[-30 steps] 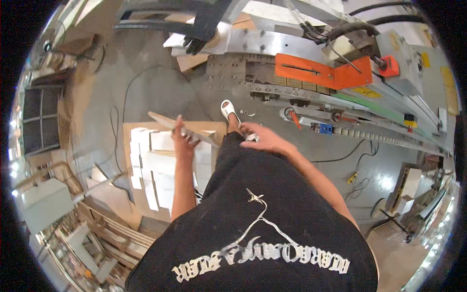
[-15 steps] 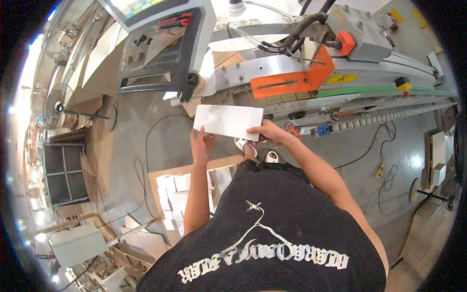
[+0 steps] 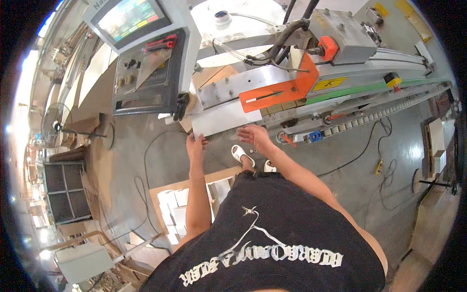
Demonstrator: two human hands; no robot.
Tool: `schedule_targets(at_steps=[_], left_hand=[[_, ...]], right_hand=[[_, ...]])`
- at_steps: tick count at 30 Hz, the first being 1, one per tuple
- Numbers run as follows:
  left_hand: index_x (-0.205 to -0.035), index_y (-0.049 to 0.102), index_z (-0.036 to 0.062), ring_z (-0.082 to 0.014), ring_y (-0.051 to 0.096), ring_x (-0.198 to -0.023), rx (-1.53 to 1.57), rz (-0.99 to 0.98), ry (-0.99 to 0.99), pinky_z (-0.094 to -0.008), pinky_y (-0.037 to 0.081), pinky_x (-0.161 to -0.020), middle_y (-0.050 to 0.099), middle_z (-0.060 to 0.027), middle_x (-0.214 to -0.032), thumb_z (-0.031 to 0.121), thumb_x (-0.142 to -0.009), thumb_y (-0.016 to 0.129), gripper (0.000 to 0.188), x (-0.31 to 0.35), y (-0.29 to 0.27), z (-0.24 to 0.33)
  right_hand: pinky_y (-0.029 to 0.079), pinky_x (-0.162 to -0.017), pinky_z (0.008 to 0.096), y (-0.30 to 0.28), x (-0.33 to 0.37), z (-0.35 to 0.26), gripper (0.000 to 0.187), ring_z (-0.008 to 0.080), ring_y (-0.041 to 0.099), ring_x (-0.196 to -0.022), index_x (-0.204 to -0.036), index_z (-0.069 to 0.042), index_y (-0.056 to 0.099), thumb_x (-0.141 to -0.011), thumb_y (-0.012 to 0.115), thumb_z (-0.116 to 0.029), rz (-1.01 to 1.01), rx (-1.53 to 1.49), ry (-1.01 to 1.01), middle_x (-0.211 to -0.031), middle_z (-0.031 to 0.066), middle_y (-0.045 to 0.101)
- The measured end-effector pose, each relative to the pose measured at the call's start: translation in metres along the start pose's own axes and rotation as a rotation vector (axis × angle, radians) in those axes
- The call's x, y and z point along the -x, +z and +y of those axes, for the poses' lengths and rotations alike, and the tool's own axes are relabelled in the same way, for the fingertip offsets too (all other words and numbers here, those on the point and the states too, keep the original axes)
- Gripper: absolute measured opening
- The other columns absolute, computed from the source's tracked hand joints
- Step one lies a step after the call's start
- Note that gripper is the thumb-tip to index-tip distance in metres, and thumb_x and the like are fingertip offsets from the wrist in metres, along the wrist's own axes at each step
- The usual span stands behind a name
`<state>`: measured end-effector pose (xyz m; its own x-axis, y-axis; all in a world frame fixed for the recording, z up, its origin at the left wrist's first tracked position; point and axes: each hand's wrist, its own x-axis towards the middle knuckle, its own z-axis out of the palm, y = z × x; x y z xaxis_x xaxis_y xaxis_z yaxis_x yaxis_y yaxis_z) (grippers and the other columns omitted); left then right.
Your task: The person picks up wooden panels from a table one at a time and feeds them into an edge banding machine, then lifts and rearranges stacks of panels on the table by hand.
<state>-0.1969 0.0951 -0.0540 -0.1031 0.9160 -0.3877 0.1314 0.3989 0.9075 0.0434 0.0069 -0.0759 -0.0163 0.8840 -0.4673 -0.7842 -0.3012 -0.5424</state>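
Observation:
A white rectangular panel [image 3: 224, 121] lies flat on the near edge of the machine, its right end close to the orange guard plate [image 3: 277, 92]. My left hand [image 3: 197, 146] is at the panel's near left corner, fingers apart, with the fingertips at the edge; whether they press on it I cannot tell. Just off the panel's near right edge, my right hand [image 3: 257, 137] is open, its fingers stretched toward the left and holding nothing.
A control console [image 3: 146, 73] with a screen and red-handled tool stands left of the panel. The machine's green-edged rail [image 3: 350, 92] runs off to the right. White pieces [image 3: 182, 199] lie on a board by my left arm. Cables [image 3: 374, 138] trail over the floor.
The white panel has moved from my hands away from me onto the machine's edge. My right hand has let go of it and opened. The view has shifted slightly.

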Motion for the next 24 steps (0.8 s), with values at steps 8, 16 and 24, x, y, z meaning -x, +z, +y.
schedule_targets(at_steps=[8,16,24], left_hand=[[-0.125,0.04,-0.0047,-0.0161,0.064,-0.064,-0.097,0.016,-0.034,-0.0248,0.044,-0.046,0.064,-0.0117,-0.083,0.008,-0.084,0.061,0.048,-0.003,0.027,-0.009],[-0.111,0.05,-0.0028,-0.0187,0.065,-0.069,-0.295,-0.125,0.188,-0.0294,0.048,-0.057,0.065,-0.013,-0.083,0.011,-0.078,0.062,0.038,0.028,0.122,-0.003],[-0.117,0.047,-0.0024,-0.0283,0.065,-0.074,-0.239,-0.198,0.291,-0.0379,0.05,-0.07,0.065,-0.0161,-0.079,0.013,-0.075,0.056,0.045,0.044,0.191,-0.026]], right_hand=[[0.053,-0.083,0.0371,-0.001,0.002,-0.024,0.03,0.0279,0.064,-0.095,-0.107,0.008,0.052,-0.088,0.045,-0.013,0.143,0.136,-0.06,-0.106,0.0197,0.064],[0.052,-0.083,0.0354,-0.073,0.009,-0.079,0.038,0.0264,0.066,-0.092,-0.116,0.009,0.048,-0.082,0.042,-0.007,0.421,-0.11,-0.098,-0.104,0.0191,0.065],[0.054,-0.084,0.0398,-0.115,0.03,-0.109,0.036,0.0292,0.065,-0.092,-0.106,0.009,0.046,-0.071,0.041,0.002,0.461,-0.268,-0.341,-0.103,0.0219,0.063]])
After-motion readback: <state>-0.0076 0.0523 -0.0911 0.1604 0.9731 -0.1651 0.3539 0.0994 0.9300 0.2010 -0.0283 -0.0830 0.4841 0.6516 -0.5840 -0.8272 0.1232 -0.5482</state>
